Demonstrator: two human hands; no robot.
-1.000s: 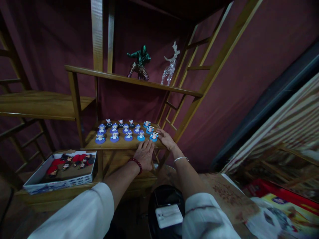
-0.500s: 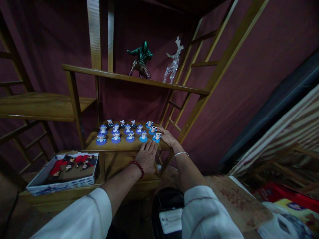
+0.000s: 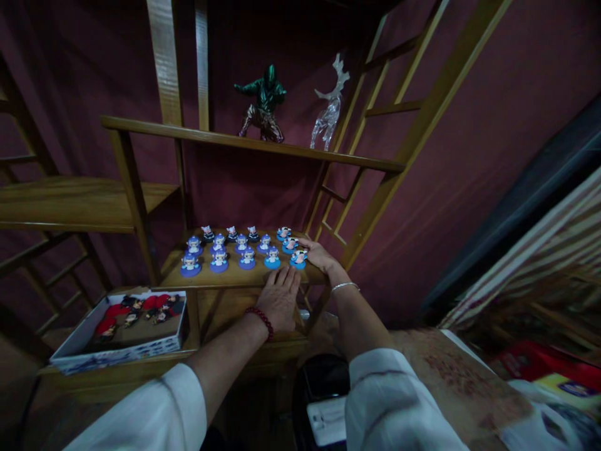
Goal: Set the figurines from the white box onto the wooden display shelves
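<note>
Right hand [image 3: 320,255] on wooden shelf [image 3: 235,277], fingertips touching front-right blue-based figurine [image 3: 298,257]; whether fingers close round it cannot be told. Remaining blue-based figurines [image 3: 235,247] in rows just left of that hand. Left hand [image 3: 280,297] flat, fingers apart, pressed on shelf front edge, just below figurine. Far left of both hands, lower down: box of red figurines [image 3: 122,326]. Above hands, upper shelf: green figure [image 3: 263,100], clear deer [image 3: 331,103].
</note>
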